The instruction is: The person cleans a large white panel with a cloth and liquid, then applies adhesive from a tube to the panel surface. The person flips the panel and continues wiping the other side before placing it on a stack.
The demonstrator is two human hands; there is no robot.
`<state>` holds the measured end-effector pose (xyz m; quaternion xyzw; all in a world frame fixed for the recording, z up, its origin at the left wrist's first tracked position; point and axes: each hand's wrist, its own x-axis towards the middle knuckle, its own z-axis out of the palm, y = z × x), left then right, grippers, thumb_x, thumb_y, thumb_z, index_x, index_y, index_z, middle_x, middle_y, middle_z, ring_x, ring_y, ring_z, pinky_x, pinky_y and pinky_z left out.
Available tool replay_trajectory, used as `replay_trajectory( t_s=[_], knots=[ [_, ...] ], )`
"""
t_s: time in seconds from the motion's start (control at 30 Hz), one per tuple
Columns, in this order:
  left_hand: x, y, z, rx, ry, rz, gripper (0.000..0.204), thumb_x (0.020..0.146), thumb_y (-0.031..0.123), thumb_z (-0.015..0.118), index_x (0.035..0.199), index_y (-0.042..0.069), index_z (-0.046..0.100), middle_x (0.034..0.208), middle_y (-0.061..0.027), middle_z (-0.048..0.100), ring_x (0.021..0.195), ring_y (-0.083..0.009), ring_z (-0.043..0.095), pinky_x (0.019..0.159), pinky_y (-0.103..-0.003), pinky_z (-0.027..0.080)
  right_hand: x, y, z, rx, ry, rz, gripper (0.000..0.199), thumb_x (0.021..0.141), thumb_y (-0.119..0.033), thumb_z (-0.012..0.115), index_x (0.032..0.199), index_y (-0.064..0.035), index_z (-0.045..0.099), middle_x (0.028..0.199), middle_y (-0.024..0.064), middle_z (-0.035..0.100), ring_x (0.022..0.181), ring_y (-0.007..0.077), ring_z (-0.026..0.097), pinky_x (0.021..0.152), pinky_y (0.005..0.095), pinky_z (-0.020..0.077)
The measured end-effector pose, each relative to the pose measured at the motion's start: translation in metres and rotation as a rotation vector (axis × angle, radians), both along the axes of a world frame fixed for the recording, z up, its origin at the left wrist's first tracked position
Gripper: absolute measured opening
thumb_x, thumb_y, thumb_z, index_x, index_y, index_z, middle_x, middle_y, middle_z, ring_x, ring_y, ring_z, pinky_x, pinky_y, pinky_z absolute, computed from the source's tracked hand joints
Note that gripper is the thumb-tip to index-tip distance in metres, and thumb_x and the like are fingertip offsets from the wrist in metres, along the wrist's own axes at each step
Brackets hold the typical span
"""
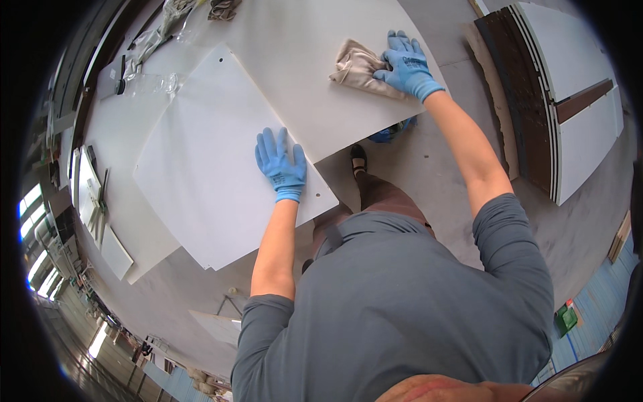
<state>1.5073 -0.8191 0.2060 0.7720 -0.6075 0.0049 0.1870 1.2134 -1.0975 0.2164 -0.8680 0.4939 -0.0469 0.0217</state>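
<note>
A white flat panel [207, 154] with small dark holes near its corners lies on the pale work table [301, 80]. My left hand [280, 161], in a blue glove, rests flat on the panel near its right edge, fingers spread. Further right, my right hand [407, 67], also gloved in blue, reaches across the table near its right edge. Its fingers are stretched out, and its thumb lies on a crumpled beige cloth [358, 67]. Part of the cloth runs under the palm, where the contact is hidden.
On the right, white and dark brown panels [576, 87] stand stacked beside the table. Clear plastic wrap [151, 84] and a greyish cloth [161, 33] lie at the table's far left. White offcuts [90, 187] sit by the left edge. A green bin [566, 319] stands at lower right.
</note>
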Motion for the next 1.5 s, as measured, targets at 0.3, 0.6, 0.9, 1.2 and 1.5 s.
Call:
replay_trajectory(
  t_s=[0.3,0.6,0.9,1.2,1.5],
  knots=[
    [-0.004,-0.005,0.005,-0.04,0.033,0.032,0.055,0.091,0.033,0.069,0.142,0.012,0.062,0.149,-0.0241,0.055,0.14,-0.0441,0.048,0.119,-0.057,0.032,0.035,0.054,0.038,0.958,-1.305,-0.545,0.025,0.09,-0.014,0.077,0.108,0.0029,0.07,0.096,0.0054,0.071,0.086,0.0118,0.066,0.078,0.0259,0.0553],
    [-0.025,-0.021,0.085,0.087,1.829,0.391,0.051,0.097,0.029,0.074,0.13,-0.008,0.062,0.12,-0.0143,0.068,0.105,-0.0208,0.07,0.086,-0.034,0.061,0.137,0.157,0.064,1.38,-1.569,-0.543,0.03,0.095,-0.014,0.073,0.12,0.0005,0.067,0.102,0.0028,0.07,0.085,0.0091,0.064,0.078,0.0259,0.0543],
    [0.111,0.039,0.121,0.359,2.018,0.31,0.056,0.097,0.041,0.073,0.124,-0.007,0.063,0.107,-0.0173,0.074,0.083,-0.024,0.078,0.057,-0.031,0.064,0.265,0.22,0.039,1.725,-1.902,-0.427,0.042,0.106,-0.025,0.059,0.136,0.0038,0.057,0.123,0.0145,0.068,0.111,0.0235,0.068,0.098,0.0367,0.057],
    [0.235,0.04,0.103,0.384,1.357,0.072,0.061,0.098,0.057,0.065,0.084,-0.002,0.07,0.072,-0.005,0.065,0.067,-0.0123,0.065,0.062,-0.031,0.056,0.354,0.259,0.038,1.397,-2.066,-0.54,0.04,0.11,-0.023,0.051,0.141,0.0025,0.053,0.133,0.0144,0.065,0.121,0.0272,0.066,0.103,0.0425,0.0572],
    [0.375,-0.149,0.061,-0.455,0.787,0.319,0.132,0.068,0.046,0.095,0.159,-0.012,0.019,0.164,-0.0286,0.028,0.154,-0.0388,0.029,0.128,-0.04,0.025,0.317,0.223,0.069,0.796,-2.028,-0.568,0.043,0.105,-0.019,0.063,0.143,-0.0017,0.054,0.131,0.0069,0.061,0.118,0.0181,0.062,0.099,0.034,0.0545]
  ],
)
